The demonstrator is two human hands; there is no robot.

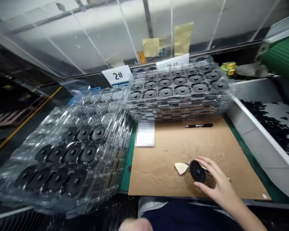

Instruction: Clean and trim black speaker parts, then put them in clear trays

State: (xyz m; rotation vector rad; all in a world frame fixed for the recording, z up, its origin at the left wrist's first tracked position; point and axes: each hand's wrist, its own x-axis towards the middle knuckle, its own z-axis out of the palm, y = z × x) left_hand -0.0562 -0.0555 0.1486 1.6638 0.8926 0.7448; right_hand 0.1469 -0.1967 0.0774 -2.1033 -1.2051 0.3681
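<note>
My right hand holds a round black disc with a small central hub, gripping its edge between thumb and fingers above the cardboard sheet. Just left of the disc lies a cream wedge-shaped piece. A slim tool lies partly hidden behind the disc and my fingers. At the bottom edge only a blurred bit of my left hand shows, its fingers out of sight. Similar black discs fill part of the left stack of clear plastic trays.
A second stack of clear trays holding discs stands at the back. A pen lies on the cardboard. On the right, a white-walled bin contains black scraps. A green ribbed belt sits far right, and a "2#" sign behind the trays.
</note>
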